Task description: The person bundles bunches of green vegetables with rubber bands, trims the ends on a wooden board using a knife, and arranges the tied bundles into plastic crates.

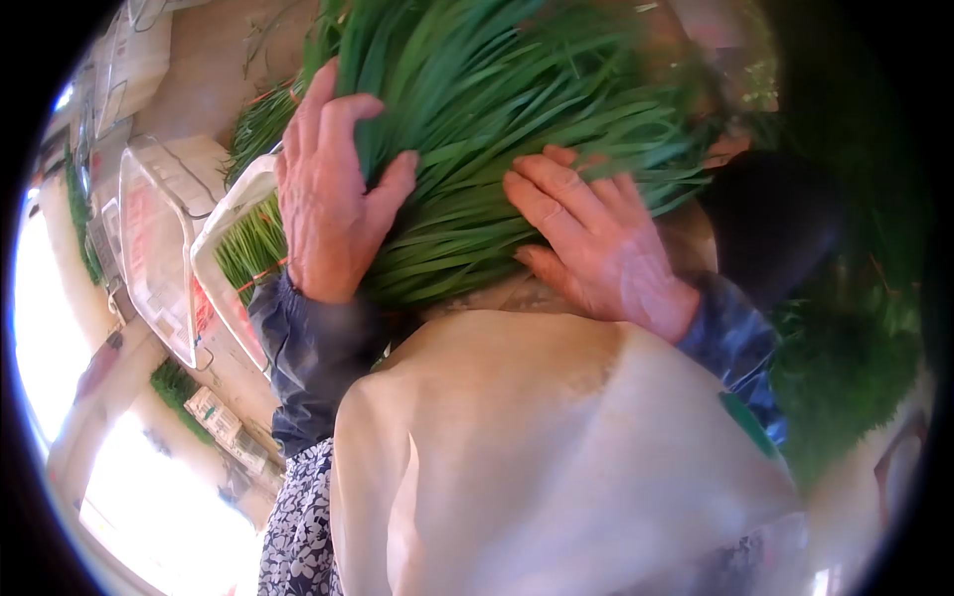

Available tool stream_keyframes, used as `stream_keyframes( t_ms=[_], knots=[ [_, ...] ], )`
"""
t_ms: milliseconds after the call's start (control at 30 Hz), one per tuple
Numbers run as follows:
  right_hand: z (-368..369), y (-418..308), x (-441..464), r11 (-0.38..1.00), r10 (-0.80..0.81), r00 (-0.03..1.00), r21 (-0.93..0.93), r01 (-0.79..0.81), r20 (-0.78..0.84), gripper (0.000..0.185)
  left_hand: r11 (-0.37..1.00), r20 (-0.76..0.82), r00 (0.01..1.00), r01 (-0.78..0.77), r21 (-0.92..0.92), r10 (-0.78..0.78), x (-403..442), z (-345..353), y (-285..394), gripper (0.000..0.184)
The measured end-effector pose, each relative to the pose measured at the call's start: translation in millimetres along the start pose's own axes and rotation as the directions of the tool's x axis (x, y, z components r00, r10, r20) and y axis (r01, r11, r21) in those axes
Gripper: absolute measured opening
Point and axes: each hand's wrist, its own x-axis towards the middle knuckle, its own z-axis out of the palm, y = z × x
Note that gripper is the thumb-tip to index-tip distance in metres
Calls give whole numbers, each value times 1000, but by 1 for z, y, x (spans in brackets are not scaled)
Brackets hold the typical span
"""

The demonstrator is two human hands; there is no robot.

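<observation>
A large heap of long, flat green leaves that look like garlic chives (497, 129) lies in front of my body. At its left side is my left hand (333, 189), thumb and fingers spread apart and touching the leaves. My right hand (601, 238) rests on the near right part of the heap, fingers stretched out over the leaves, some tips partly covered by them. Neither hand is closed round a bunch. A pale apron or cloth (487, 417) covers my lap just below the heap.
Left of my left hand, a white crate (224, 214) holds chives with pale stems (248, 243) tied by an orange band. Another clear-white crate (154, 238) stands farther left. More greenery (845, 368) lies on the right, beside a dark rounded shape (770, 223).
</observation>
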Motion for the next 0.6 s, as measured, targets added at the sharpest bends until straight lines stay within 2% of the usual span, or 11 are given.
stream_keyframes(
  t_ms=[33,100,200,300,367,433,500,600],
  knots=[
    [0,-1,-3,1000,8,1000,-5,-8,1,69,1000,-10,1000,-2,2,2,0,0,-2,49],
    [0,-2,-9,998,17,999,56,-14,-41,55,1000,-13,1000,-11,-15,11,0,1,-3,48],
    [3,0,-20,1000,4,996,14,-3,-92,51,1000,-1,1000,6,-15,-6,0,-1,1,55],
    [-6,-4,-21,998,-15,999,-67,12,-34,60,997,34,998,-49,60,47,1,-3,8,64],
    [-2,-2,-23,1000,-4,999,-26,3,-44,59,998,43,999,-24,52,22,2,-3,7,71],
    [0,0,-23,1000,0,998,10,0,-66,58,998,23,1000,-4,56,3,1,0,4,70],
    [-3,1,-23,999,17,1000,52,-17,-3,56,998,-7,1000,10,62,-9,0,0,0,70],
    [-1,0,-23,998,33,999,49,-33,0,55,997,21,997,73,15,-73,1,-2,0,65]
  ],
)
